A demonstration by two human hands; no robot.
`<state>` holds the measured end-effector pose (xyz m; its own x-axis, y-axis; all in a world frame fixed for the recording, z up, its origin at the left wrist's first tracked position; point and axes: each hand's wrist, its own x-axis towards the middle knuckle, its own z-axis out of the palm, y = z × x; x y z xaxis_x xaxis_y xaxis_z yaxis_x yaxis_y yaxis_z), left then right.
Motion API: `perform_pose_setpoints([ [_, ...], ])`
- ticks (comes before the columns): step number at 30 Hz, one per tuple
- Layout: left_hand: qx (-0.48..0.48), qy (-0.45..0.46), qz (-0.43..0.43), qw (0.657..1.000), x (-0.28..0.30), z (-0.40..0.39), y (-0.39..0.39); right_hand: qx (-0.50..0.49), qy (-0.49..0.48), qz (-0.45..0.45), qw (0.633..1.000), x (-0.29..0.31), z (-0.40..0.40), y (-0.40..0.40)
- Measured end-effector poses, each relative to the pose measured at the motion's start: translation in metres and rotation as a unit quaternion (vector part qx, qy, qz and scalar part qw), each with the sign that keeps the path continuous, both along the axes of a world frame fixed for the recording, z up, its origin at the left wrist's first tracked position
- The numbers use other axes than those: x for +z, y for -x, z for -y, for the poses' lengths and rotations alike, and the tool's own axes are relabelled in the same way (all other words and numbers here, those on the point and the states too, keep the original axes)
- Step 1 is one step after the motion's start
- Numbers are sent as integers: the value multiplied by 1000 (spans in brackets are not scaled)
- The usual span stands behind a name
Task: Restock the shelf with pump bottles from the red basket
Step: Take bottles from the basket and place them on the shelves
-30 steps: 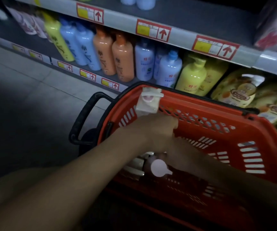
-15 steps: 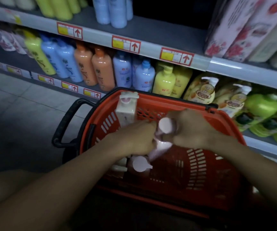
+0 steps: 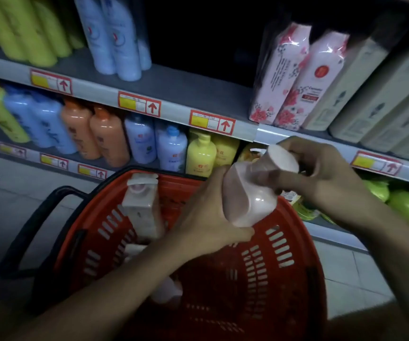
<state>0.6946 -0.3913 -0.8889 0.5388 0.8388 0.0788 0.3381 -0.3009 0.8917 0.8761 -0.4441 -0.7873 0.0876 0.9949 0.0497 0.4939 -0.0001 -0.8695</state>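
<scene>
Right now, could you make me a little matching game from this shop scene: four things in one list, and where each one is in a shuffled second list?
Things:
1. pink pump bottle
2. white pump bottle
3. orange bottles
4. floral pink packs

Places:
A. on the upper shelf, right of the dark gap
B. standing inside the red basket, at its far left side
C. held above the basket by the left hand and right hand
D. on the lower shelf, between blue bottles and pale lilac ones

Pairs: 1-C, 2-B, 3-D, 4-A
</scene>
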Motion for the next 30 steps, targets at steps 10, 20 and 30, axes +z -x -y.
perform_pose_setpoints([
  [10, 13, 337, 316, 887, 32, -20, -24, -37, 34, -255, 966, -38, -38, 9],
  [20, 61, 450, 410, 791, 38, -35, 15, -2, 111, -439, 892, -71, -27, 59],
  [30, 111, 184, 142, 966, 42, -49, -4, -27, 49, -486, 872, -64, -5, 36],
])
